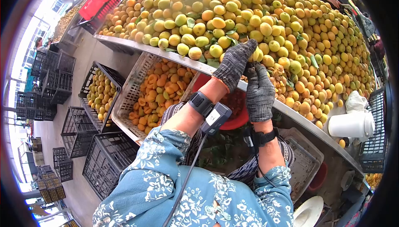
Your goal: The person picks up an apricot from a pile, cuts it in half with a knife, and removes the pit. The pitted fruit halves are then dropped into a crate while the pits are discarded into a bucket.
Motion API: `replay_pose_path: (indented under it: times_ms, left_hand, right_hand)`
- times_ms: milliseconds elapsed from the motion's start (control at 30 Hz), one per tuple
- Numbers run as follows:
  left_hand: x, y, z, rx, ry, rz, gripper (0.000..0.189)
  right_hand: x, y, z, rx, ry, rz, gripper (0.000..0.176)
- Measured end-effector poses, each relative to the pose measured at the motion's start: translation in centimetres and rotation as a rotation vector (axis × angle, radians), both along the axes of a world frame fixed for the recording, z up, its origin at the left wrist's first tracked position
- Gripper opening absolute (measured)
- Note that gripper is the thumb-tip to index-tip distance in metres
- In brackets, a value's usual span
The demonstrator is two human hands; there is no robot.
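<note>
Both hands wear dark grey knitted gloves and meet at the near edge of a large heap of yellow-green and orange apricots (232,8). My left hand (236,62) is closed, with its fingertips against an apricot (258,54). Just below, my right hand (260,91) is closed too, fingertips close to the same fruit; what it holds, if anything, is hidden. Beneath the hands runs the metal rim (195,64) of the sorting table. Some mashed, browned fruit (279,76) lies right of the hands.
A white crate (123,98) of split apricots stands left of my lap, beside a red basin (232,124) under the table edge. Black crates (109,160) line the left floor, one with whole apricots (101,94). A white bucket (350,126) sits right. Other people are at the far edges.
</note>
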State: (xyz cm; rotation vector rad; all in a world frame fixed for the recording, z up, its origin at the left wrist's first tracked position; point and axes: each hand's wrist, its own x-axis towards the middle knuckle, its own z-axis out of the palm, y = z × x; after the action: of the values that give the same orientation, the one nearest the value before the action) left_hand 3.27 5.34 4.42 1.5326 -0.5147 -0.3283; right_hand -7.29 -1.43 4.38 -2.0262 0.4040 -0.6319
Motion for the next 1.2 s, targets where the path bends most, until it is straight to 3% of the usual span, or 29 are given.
replay_pose_path:
  times_ms: [67,100,167,300,367,433,467,600,667,700,733,800,867,933,967,1000,1067,1133,1200]
  left_hand:
    - [-0.1,-0.3,-0.1,-0.006,-0.013,0.009,0.035]
    - [0.0,-0.7,-0.6,-0.139,0.087,0.052,0.032]
    - [-0.2,-0.9,-0.6,-0.271,0.187,0.097,0.031]
    - [-1.2,-0.8,0.7,-0.413,0.392,0.085,0.027]
    - [-1.6,-0.7,1.3,-0.468,0.484,0.075,0.025]
    - [-2.0,-0.8,1.9,-0.549,0.784,0.019,0.025]
    - [-1.9,-0.7,1.7,-0.549,0.784,0.020,0.025]
    - [-1.7,-1.0,1.3,-0.584,0.724,0.017,0.021]
    - [-0.9,-0.9,0.4,-0.596,0.680,0.081,0.019]
    - [0.2,-0.6,-1.0,-0.605,0.676,0.068,0.019]
    - [1.4,-0.6,-2.3,-0.616,0.671,0.054,0.020]
    - [1.5,0.6,-0.4,-0.557,0.648,0.133,0.024]
    - [1.9,1.1,0.0,-0.480,0.626,0.116,0.028]
    - [1.1,1.0,0.2,-0.392,0.583,0.031,0.029]
    - [0.4,0.8,0.7,-0.307,0.535,-0.056,0.030]
    - [-0.4,0.4,1.4,-0.259,0.503,-0.064,0.028]
    - [-0.7,-0.7,-0.1,-0.136,0.248,-0.170,0.026]
    - [-0.7,-0.8,-0.7,-0.068,0.268,-0.189,0.031]
    - [-0.6,-0.3,-0.1,0.034,-0.189,-0.249,0.018]
  right_hand:
    - [0.5,0.0,-0.6,0.192,-0.111,0.050,0.024]
    - [0.7,0.0,-0.9,0.192,-0.110,0.051,0.024]
    - [1.0,0.0,-1.8,0.544,-0.132,0.126,0.023]
    - [1.3,-0.1,-3.2,0.467,-0.131,0.109,0.020]
    - [1.2,0.4,-2.4,0.795,-0.122,0.127,0.017]
    - [1.6,1.1,-2.1,0.853,-0.200,0.117,0.016]
    - [1.6,1.2,-2.0,0.911,-0.278,0.105,0.015]
    - [1.3,-0.1,-1.6,0.936,-0.208,0.210,0.015]
    - [1.2,-2.3,-4.6,0.446,-0.159,0.253,0.014]
    - [0.8,-3.7,-4.1,0.581,0.015,0.321,0.015]
    - [0.4,-4.2,-3.5,0.580,0.015,0.325,0.015]
    - [-0.7,-4.5,0.9,0.674,0.294,0.237,0.020]
    - [-0.9,-4.9,1.5,0.916,0.018,0.243,0.016]
    - [-0.1,-5.9,0.9,0.804,-0.153,0.147,0.017]
    - [-0.3,-5.8,3.3,0.738,0.020,0.078,0.020]
    - [-0.1,-5.9,3.1,0.751,-0.046,0.132,0.027]
    - [0.8,-5.8,2.1,0.696,-0.120,0.158,0.034]
    - [0.7,-6.2,1.7,0.681,-0.117,0.200,0.038]
    - [0.0,-6.7,2.0,0.739,0.030,0.182,0.038]
